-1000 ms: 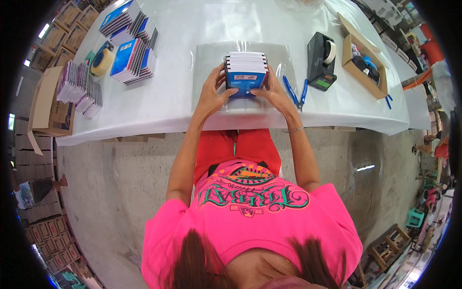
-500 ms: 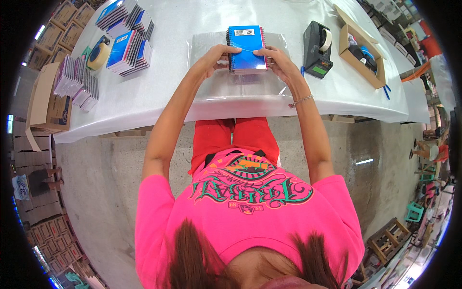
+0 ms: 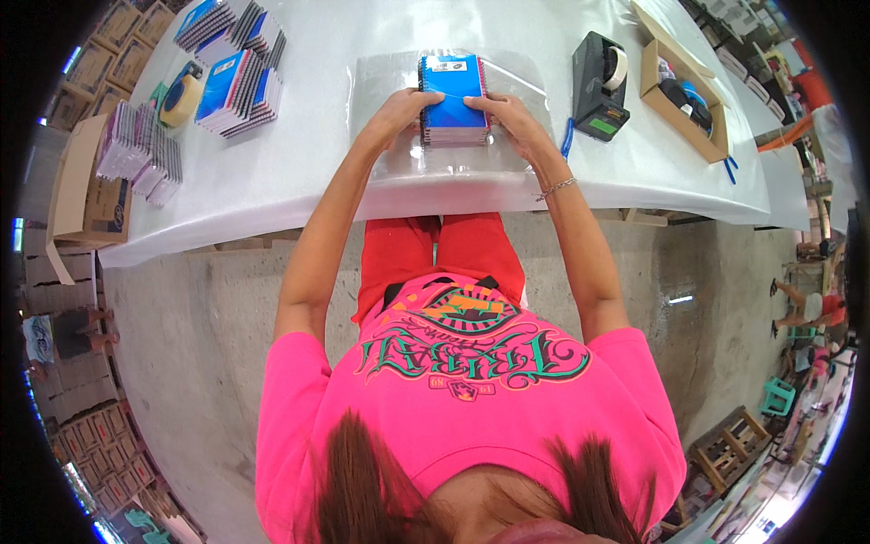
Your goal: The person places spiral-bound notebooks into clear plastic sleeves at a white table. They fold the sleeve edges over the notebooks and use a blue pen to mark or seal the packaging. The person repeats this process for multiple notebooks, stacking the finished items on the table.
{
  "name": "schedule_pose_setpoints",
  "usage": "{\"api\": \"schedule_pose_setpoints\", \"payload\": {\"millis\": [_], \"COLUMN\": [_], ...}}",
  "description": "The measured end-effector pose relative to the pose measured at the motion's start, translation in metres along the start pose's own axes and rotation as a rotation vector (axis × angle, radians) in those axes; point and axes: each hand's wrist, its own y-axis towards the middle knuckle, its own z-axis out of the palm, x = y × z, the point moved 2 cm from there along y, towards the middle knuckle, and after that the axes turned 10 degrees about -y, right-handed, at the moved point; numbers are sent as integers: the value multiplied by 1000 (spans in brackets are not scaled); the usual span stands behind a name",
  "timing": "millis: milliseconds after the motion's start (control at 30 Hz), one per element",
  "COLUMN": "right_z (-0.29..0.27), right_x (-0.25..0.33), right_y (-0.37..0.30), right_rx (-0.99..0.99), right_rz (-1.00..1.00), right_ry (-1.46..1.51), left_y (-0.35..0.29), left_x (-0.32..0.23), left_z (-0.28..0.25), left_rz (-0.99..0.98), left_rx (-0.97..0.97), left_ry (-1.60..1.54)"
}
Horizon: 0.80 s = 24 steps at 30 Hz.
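Observation:
In front of me is a stack of spiral notebooks with a blue cover and a white label on top. It sits over a clear plastic sheet on the white-covered table. My left hand grips the stack's left side, its thumb lying on the cover. On the opposite side my right hand holds it likewise, thumb on top. The fingers of both hands are partly hidden beside the stack.
Stacked blue notebooks and purple ones stand to the left, near a tape roll and an open carton. A black tape dispenser, a slim blue object and a cardboard box lie right.
Both hands have brought the notebook stack slightly nearer to me and a little left over the plastic sheet. The grip looks the same.

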Motion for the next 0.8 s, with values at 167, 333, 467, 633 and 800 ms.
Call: {"api": "schedule_pose_setpoints", "payload": {"millis": [167, 333, 467, 633, 800], "right_z": [-3, -2, -5, -5, -4], "right_x": [-4, 6, -1, -8, -2], "right_y": [3, -1, 4, 6, 0], "right_rx": [9, 55, 51, 64, 85], "right_rz": [8, 36, 55, 14, -10], "right_ry": [-1, 9, 1, -14, -24], "left_y": [4, 5, 0, -3, -3], "left_x": [-1, 2, -2, -4, -5], "left_z": [0, -2, 1, -1, 0], "left_rz": [8, 25, -19, -27, -26], "left_rx": [14, -10, 26, 18, -3], "left_ry": [2, -98, -39, -20, -49]}}
